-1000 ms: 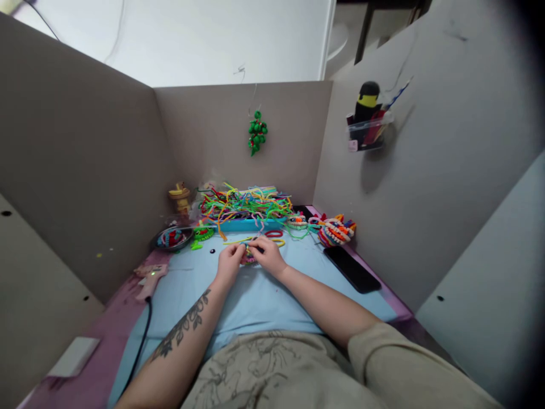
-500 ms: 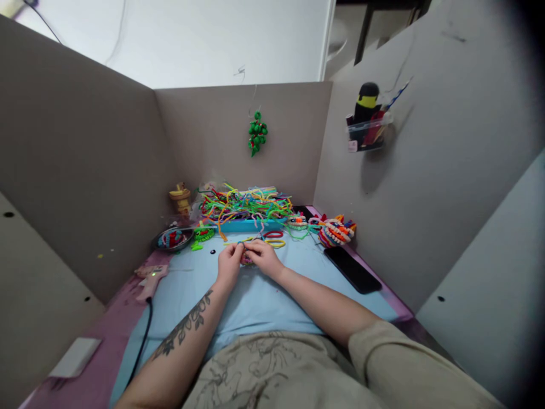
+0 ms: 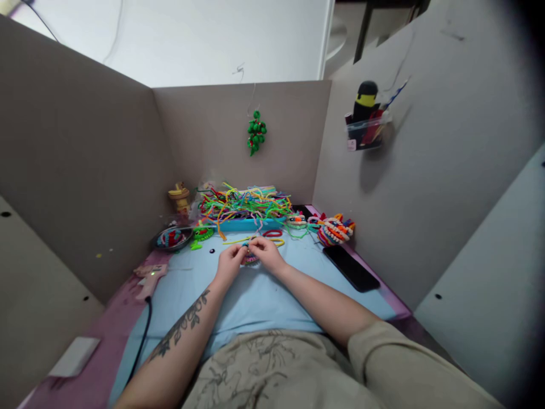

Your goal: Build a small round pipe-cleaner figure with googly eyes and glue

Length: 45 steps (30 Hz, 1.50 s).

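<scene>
My left hand (image 3: 229, 264) and my right hand (image 3: 266, 253) meet over the light blue mat (image 3: 255, 295), fingers pinched together on a small pink and multicoloured pipe-cleaner piece (image 3: 250, 258) between them. A yellow pipe cleaner (image 3: 238, 241) runs out from the piece to the left and right. Just beyond my hands lie a red loop (image 3: 273, 233) and a blue tray (image 3: 244, 224) heaped with pipe cleaners of many colours.
A black phone (image 3: 351, 267) lies right of my hands. Finished colourful coils (image 3: 336, 230) sit at back right, a bowl (image 3: 172, 238) of bits at back left. A pink glue gun (image 3: 149, 279) with cord lies on the left. Grey partition walls (image 3: 85, 170) enclose the desk.
My hands have stayed on the small piece, with only slight finger shifts; the right hand has drawn a little nearer the left.
</scene>
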{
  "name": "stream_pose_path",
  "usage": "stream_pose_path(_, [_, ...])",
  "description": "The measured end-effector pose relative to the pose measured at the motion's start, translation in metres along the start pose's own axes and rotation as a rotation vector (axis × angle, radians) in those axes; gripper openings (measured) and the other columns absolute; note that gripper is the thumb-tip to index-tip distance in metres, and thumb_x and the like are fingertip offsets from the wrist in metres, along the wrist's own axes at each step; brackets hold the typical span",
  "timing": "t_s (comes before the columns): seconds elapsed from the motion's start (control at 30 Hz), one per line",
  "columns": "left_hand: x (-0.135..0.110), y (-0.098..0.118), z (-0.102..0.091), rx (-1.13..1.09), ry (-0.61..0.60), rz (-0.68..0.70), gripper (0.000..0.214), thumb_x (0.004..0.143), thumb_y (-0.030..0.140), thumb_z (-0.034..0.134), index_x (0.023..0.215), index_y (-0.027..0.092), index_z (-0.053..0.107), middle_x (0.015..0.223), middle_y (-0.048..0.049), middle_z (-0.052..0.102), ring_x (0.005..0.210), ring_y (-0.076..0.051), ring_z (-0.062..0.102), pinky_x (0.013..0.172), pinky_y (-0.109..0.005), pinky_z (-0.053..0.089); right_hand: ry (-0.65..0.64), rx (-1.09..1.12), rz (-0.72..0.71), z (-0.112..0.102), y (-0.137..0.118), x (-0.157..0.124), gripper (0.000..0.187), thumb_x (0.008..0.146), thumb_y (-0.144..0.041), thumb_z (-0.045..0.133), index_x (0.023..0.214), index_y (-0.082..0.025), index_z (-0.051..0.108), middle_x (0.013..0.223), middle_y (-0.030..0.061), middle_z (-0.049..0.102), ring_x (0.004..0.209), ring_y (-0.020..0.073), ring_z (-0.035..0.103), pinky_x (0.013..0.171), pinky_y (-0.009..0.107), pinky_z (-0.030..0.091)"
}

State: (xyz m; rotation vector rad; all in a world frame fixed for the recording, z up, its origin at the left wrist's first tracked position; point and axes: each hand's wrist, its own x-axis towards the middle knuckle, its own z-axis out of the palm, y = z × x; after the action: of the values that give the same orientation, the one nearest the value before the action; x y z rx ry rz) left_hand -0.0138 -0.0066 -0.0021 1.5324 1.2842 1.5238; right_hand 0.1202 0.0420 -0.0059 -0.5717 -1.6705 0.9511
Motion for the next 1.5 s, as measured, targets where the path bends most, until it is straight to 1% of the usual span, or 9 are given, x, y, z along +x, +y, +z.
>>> stream_pose_path(0.13, [-0.001,0.002,0.0,0.017,-0.025,-0.001,0.026,0.074,0.037,0.057,0.06,0.014,0.057,0.049,0.0025,0.052,0.048,-0.01,0.045,0.048,-0.02,0.034,-0.018,0.094,0.091,0.001,0.0,0.0,0.016,0.072,-0.031,0.059,0.067,-0.016,0.055,0.066,-0.0007,0.055,0.063,0.0122,0.051,0.061,0.023,0.043])
stream_pose_path(0.27, [0.0,0.005,0.0,0.084,-0.022,-0.014,0.028,0.072,0.036,0.058,0.055,0.014,0.057,0.045,0.0029,0.049,0.045,-0.009,0.042,0.045,-0.02,0.033,0.016,-0.052,0.041,0.0,0.001,0.0,0.013,0.074,-0.028,0.055,0.067,-0.016,0.055,0.068,-0.0001,0.055,0.066,0.0122,0.05,0.061,0.022,0.041])
stream_pose_path(0.4, [0.003,0.004,-0.002,0.019,0.018,-0.059,0.024,0.069,0.035,0.061,0.078,0.014,0.065,0.059,-0.0008,0.06,0.052,-0.012,0.05,0.047,-0.021,0.038,-0.029,-0.142,0.01,-0.003,0.005,0.003,0.014,0.076,-0.025,0.051,0.066,-0.016,0.056,0.066,-0.0006,0.053,0.065,0.0116,0.049,0.059,0.021,0.039])
stream_pose_path(0.47, [0.004,0.002,-0.004,0.033,0.038,-0.022,0.024,0.068,0.035,0.062,0.081,0.015,0.066,0.066,-0.0025,0.063,0.057,-0.014,0.053,0.05,-0.022,0.041,-0.088,-0.164,0.024,-0.006,0.007,0.005,0.015,0.077,-0.023,0.05,0.065,-0.016,0.055,0.063,-0.0017,0.052,0.061,0.0108,0.047,0.056,0.021,0.037])
stream_pose_path(0.63, [0.004,-0.002,-0.01,0.235,0.032,0.158,0.013,0.069,0.03,0.062,0.071,0.019,0.068,0.071,-0.0041,0.066,0.067,-0.016,0.056,0.06,-0.023,0.042,-0.207,-0.306,0.011,-0.009,0.007,0.005,0.017,0.076,-0.02,0.051,0.06,-0.015,0.055,0.058,-0.0035,0.048,0.057,0.0092,0.044,0.053,0.019,0.033])
stream_pose_path(0.83, [0.004,-0.004,-0.013,0.373,-0.054,0.29,0.011,0.073,0.028,0.059,0.074,0.021,0.068,0.07,-0.0038,0.064,0.068,-0.017,0.053,0.066,-0.026,0.039,-0.289,-0.429,-0.041,-0.012,0.006,0.006,0.017,0.075,-0.015,0.051,0.058,-0.015,0.057,0.057,-0.0034,0.049,0.057,0.0095,0.044,0.053,0.019,0.031])
stream_pose_path(1.07, [0.0,0.0,-0.012,0.577,-0.155,0.365,0.017,0.08,0.027,0.05,0.083,0.021,0.065,0.077,-0.0047,0.061,0.075,-0.017,0.054,0.071,-0.027,0.04,-0.356,-0.444,-0.047,-0.017,0.005,0.006,0.016,0.071,-0.011,0.051,0.057,-0.016,0.058,0.053,-0.0046,0.049,0.054,0.0093,0.044,0.05,0.018,0.029])
stream_pose_path(1.2, [-0.001,-0.001,-0.012,0.588,-0.169,0.401,0.017,0.081,0.025,0.05,0.084,0.022,0.066,0.085,-0.0058,0.062,0.079,-0.017,0.055,0.073,-0.027,0.041,-0.384,-0.44,-0.03,-0.019,0.004,0.006,0.018,0.072,-0.011,0.05,0.057,-0.016,0.057,0.052,-0.0046,0.049,0.053,0.0092,0.043,0.05,0.018,0.029])
stream_pose_path(1.5, [0.003,-0.01,-0.008,0.539,-0.183,0.36,0.013,0.078,0.022,0.05,0.069,0.019,0.06,0.068,-0.0021,0.055,0.066,-0.014,0.048,0.062,-0.024,0.036,-0.356,-0.56,-0.099,-0.018,0.005,0.003,0.016,0.073,-0.011,0.05,0.059,-0.016,0.056,0.06,-0.0017,0.052,0.061,0.0117,0.046,0.056,0.021,0.031])
